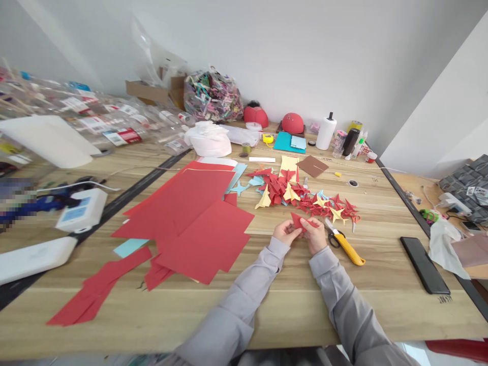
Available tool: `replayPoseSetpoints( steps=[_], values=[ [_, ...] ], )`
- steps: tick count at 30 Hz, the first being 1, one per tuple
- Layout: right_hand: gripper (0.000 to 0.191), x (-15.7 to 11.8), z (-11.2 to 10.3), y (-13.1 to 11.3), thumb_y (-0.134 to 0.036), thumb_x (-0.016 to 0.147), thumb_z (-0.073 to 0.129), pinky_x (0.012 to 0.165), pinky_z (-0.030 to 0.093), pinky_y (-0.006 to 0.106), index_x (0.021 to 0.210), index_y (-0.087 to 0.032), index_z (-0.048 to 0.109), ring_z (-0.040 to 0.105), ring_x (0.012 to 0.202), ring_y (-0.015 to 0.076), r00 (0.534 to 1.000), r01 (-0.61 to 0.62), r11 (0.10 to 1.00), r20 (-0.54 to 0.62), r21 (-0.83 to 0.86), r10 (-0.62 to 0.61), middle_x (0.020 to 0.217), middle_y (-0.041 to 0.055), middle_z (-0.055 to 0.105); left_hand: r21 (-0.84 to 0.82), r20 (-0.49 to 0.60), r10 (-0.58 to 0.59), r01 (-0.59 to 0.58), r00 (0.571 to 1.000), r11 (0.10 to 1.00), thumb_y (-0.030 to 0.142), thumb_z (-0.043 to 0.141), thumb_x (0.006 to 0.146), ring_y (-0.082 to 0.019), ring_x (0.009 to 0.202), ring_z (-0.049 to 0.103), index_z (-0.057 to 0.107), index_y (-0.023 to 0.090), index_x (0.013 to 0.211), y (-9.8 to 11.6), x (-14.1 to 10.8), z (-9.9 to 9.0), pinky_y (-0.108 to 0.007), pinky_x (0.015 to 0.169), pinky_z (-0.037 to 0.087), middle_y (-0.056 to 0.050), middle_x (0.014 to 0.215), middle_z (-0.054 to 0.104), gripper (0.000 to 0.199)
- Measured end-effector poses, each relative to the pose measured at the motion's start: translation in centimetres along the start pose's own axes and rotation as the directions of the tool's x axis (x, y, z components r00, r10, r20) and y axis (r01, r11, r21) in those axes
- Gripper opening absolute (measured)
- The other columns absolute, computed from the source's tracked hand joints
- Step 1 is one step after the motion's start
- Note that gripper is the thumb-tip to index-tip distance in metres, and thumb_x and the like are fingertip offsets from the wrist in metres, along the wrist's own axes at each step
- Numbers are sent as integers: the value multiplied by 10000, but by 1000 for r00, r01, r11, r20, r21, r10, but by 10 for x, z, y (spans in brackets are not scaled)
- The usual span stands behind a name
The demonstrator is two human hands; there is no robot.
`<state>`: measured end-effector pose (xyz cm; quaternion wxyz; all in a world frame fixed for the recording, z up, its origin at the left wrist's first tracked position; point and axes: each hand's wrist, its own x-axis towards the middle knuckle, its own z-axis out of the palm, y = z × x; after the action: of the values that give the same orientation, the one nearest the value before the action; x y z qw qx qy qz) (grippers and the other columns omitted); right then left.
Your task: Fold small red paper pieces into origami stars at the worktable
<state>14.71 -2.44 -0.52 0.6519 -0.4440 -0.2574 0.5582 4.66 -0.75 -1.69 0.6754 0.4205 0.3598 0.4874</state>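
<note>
Red folded paper piece [299, 222] sits between our left hand [284, 232] and right hand [314, 235], both pinching it narrowly above the pale wood-grain table [290, 310]. Black-looped scissors [334, 240] and a yellow utility knife [349, 252] lie just beside; farther off, a finished heap of red, yellow and blue paper stars [301, 195] contrasts with flat matte red card sheets [186, 218].

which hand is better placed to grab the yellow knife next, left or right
Right, most likely. The right hand pinches the red folded paper and sits right beside the yellow-handled craft knife. The left hand is on the paper's far side, so it would have to cross over.
</note>
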Motion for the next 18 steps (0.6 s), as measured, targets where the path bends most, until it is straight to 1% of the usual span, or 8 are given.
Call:
replayPoseSetpoints(
  steps=[3,6,11,14,16,18],
  values=[
    [320,1,-1,5,-335,560,776,351,334,212,561,-178,498,435,347,82,999,37,997,32,-66,-35,426,-59,524,10,-8,-8,8,1000,1000,355,809,427,-112,449,569,579,129,701,0,1,-2,-246,480,493,10,555,634,423],
    [311,2,-3,7,-342,570,773,342,277,196,577,-173,513,398,337,65,998,67,992,21,-103,-65,417,-67,500,24,-10,-27,27,1000,999,361,820,402,-109,397,549,573,123,655,0,2,-3,-233,431,467,16,499,613,426],
    [363,2,-2,4,-405,601,742,338,195,196,525,-177,469,299,313,37,999,43,997,9,-63,-42,366,-87,410,35,-1,-69,69,998,997,384,822,395,-116,365,541,561,125,606,2,1,-3,-240,418,470,10,449,597,423],
    [431,3,-1,3,-465,640,696,334,141,203,486,-184,409,231,301,26,999,38,999,13,-26,-38,340,-97,341,31,-7,-82,82,997,996,388,825,385,-124,365,546,556,127,589,2,0,-3,-251,417,479,5,442,595,427],
    [455,4,-2,4,-498,672,657,333,134,208,480,-190,383,220,295,29,998,57,998,16,-21,-56,326,-99,314,22,-23,-85,86,996,996,386,828,376,-129,371,551,559,126,591,2,0,-2,-253,415,482,3,446,595,431],
    [411,5,-3,5,-487,670,664,338,164,208,515,-189,426,243,297,37,996,81,995,27,-50,-80,321,-103,322,8,-52,-82,83,995,997,386,826,381,-125,379,554,567,125,611,3,0,-3,-245,415,480,8,456,596,434]
  ],
)
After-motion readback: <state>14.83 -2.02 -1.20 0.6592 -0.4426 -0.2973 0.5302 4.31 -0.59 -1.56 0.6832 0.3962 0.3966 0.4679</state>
